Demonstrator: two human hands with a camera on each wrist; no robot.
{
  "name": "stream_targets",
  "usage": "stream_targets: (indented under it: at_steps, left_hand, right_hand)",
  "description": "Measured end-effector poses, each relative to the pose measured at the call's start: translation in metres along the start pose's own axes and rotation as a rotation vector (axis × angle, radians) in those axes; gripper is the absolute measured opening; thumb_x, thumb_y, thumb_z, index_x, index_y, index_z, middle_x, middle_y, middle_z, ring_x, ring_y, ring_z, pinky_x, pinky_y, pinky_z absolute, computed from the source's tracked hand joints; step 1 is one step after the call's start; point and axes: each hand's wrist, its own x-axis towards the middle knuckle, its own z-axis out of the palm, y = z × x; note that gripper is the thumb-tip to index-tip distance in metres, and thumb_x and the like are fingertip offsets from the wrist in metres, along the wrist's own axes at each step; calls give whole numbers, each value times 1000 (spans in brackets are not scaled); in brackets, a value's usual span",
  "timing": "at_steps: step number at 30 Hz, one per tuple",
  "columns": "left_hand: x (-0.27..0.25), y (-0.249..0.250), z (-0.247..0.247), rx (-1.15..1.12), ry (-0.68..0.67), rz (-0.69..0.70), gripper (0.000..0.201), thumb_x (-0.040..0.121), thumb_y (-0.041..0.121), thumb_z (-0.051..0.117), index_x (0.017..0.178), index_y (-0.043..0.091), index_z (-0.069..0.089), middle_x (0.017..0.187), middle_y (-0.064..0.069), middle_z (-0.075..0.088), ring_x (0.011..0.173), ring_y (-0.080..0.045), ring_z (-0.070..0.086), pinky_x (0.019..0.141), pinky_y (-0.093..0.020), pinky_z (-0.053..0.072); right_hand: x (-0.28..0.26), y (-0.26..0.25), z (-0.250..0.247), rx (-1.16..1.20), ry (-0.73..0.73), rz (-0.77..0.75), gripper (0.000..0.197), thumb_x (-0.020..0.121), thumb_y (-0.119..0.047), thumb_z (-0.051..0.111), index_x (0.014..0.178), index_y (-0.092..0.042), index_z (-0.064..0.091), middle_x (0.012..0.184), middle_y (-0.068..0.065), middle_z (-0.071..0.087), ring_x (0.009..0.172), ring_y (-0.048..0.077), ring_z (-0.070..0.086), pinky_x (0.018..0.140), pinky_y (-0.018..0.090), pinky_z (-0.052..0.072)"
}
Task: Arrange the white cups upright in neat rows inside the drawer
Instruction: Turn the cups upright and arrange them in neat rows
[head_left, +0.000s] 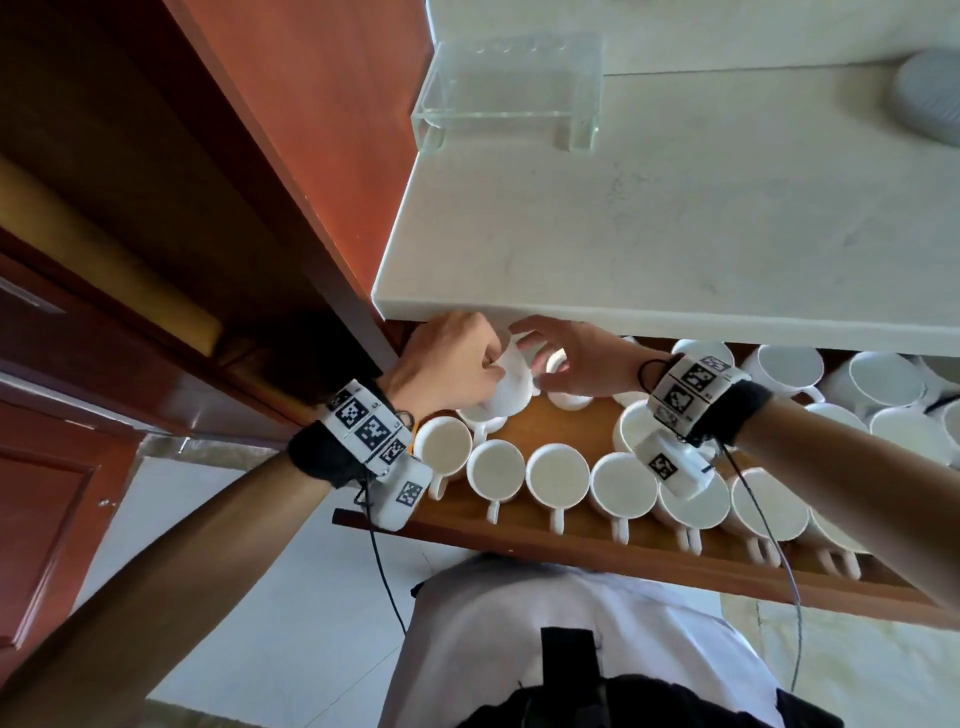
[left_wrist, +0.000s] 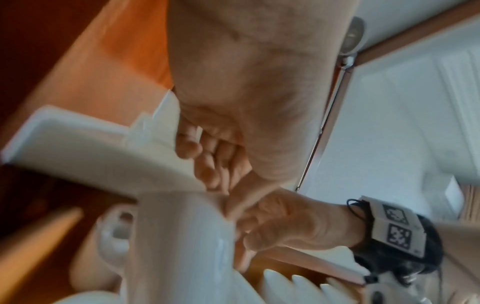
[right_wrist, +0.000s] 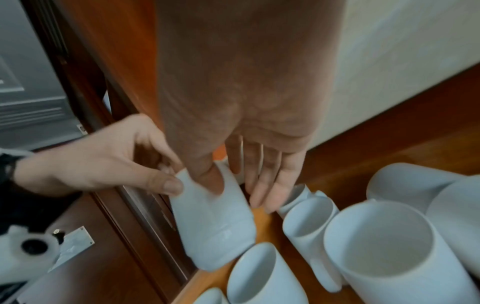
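Pale stone countertop (head_left: 649, 218) overhangs an open wooden drawer (head_left: 571, 545); dark red-brown cabinet panelling (head_left: 208, 156) to the left, light floor tiles below. A clear acrylic stand (head_left: 509, 93) sits on the counter, well apart from the work. Front of drawer: a row of white cups (head_left: 558, 475), upright, mouths up, rims nearly touching, handles all pointing toward the person, presumably so the row packs tightly and stays uniform. Right-hand part of the drawer holds more cups, less orderly, some leaning. Far left corner, under the counter edge: one tilted cup (head_left: 511, 382), mouth down toward the drawer floor, base raised. Left hand (head_left: 449, 364) pinches it, thumb on the wall near the base and fingers curled behind. Right hand (head_left: 571, 358) has fingers extended, thumb resting on the same cup's wall; steadying rather than gripping, from the right wrist view. Judgement: cup is mid-reorientation, two hands used because clearance under the overhang is tight. Next to it stands an inverted cup (head_left: 563, 384), base up, not yet righted. Second row barely started.
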Motion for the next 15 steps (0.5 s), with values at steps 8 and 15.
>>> stream_targets:
  at_steps: [8, 15]
  left_hand:
    - [33, 27, 21, -360, -12, -128, 44, 76, 24, 69, 48, 11, 38, 51, 1, 22, 55, -17, 21, 43, -26, 21]
    - [45, 7, 26, -462, -30, -10, 24, 90, 36, 67, 76, 18, 77, 66, 8, 70, 64, -1, 61, 62, -22, 47]
  right_hand:
    - [-18, 3, 29, -208, 210, 91, 104, 62, -51, 90, 143, -18, 36, 128, 5, 61, 116, 27, 56, 92, 41, 50]
    - [-22, 12, 32, -132, 306, 134, 91, 59, -36, 93, 131, -16, 42, 110, 3, 68, 95, 24, 67, 77, 37, 55]
